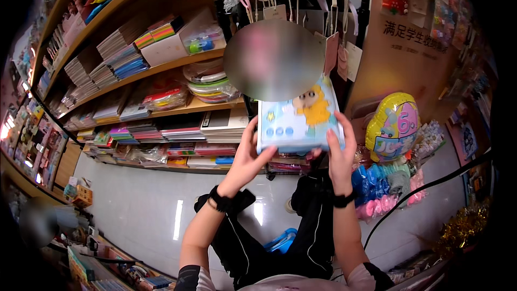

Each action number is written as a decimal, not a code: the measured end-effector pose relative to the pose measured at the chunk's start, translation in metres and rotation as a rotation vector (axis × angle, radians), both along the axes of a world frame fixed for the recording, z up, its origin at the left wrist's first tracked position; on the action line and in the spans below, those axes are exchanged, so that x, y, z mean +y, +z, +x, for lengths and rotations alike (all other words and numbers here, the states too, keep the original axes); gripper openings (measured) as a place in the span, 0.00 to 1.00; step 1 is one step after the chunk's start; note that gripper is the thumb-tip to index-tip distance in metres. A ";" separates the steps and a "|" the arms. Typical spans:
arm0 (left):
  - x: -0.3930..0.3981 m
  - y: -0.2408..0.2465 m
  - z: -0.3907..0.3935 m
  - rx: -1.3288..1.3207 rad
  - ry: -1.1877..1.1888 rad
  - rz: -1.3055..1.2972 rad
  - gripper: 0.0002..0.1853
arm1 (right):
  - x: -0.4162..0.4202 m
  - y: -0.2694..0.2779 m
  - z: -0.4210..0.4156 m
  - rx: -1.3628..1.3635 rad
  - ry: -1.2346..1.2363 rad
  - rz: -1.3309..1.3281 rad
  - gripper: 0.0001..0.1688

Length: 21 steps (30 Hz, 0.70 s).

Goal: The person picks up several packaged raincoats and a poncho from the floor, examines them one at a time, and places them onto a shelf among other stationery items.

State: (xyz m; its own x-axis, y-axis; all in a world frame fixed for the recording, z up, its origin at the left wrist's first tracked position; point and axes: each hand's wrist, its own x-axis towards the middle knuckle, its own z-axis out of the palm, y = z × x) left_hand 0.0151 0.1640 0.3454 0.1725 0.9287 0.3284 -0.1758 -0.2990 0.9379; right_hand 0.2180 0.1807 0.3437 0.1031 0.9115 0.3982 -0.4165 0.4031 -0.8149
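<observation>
Between my hands is a light-blue and white box (282,125) printed with a yellow cartoon figure. My left hand (255,155) grips its left near corner, the thumb lying along the near edge. On the opposite side my right hand (341,141) clasps the box with fingers along its right edge. A blurred oval patch hides the box's far part and whatever is behind it. Beyond the box hang several straps with paper tags (332,52). To its left, wooden shelves (194,108) carry stacked notebooks and packaged goods.
A yellow foil balloon (394,127) stands at the right, above plastic-wrapped blue and pink bundles (375,190) on the floor. A black cable (428,186) curves across the right side. Between my legs shows a blue plastic object (282,241). More goods (141,277) line the lower left.
</observation>
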 end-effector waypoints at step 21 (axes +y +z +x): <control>0.162 0.014 0.026 0.449 0.702 0.617 0.18 | 0.187 -0.006 0.020 -0.475 -0.204 0.381 0.25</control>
